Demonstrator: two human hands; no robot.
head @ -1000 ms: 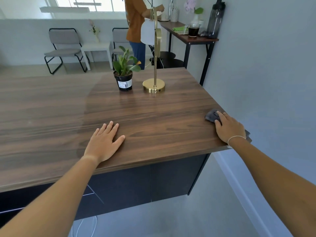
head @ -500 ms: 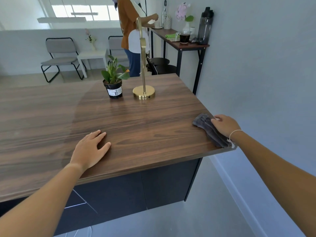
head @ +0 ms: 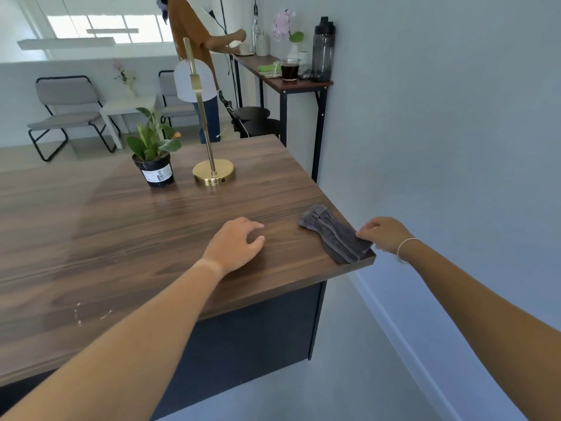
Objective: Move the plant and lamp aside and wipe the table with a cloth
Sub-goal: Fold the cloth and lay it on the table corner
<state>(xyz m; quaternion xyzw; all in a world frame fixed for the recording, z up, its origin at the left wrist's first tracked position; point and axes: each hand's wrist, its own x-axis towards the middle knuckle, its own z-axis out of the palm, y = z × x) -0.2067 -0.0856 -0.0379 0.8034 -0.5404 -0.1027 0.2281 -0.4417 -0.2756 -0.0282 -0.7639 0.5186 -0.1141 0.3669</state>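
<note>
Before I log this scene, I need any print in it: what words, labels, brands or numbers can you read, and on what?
No text here can be read.
White label on the plant's black pot: dark print and what looks like a barcode, too small and blurred to read.
Lamp, cloth, dark bottle on the side table: no print visible.

Both forearms bare, no sleeves in view. Thin white bracelet (head: 405, 245) circles the wrist behind the right hand (head: 385, 233). Left hand (head: 235, 246) wears nothing.
</note>
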